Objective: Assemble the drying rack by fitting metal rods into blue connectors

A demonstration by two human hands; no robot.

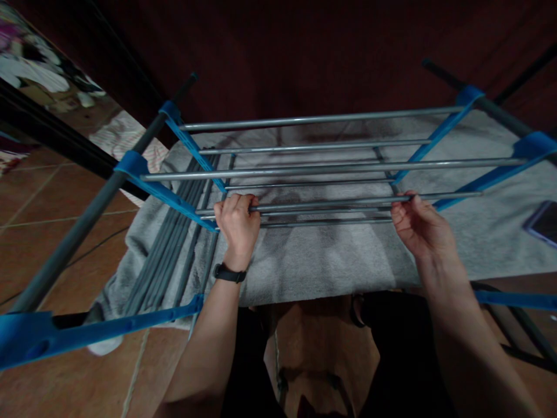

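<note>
A rack (165, 196) of grey metal tubes and blue plastic brackets stands across the view. Both my hands are on one grey tube (326, 204) that runs left to right at the near side of the rack. Near its left end, my left hand (237, 217) wraps round it, a dark band on the wrist. Toward its right end, my right hand (420, 223) pinches it between thumb and fingers. The tube's left end lies near a blue bracket (204, 217); whether it sits in a hole there I cannot tell. Its right end passes over another blue bracket (478, 183).
A grey towel (313, 261) lies beneath the rack. Several loose grey tubes (169, 249) rest on it at left. A phone-like dark object (543, 223) lies at right. A blue bracket (108, 331) juts toward me at lower left. A cable (96, 249) crosses the tiled floor.
</note>
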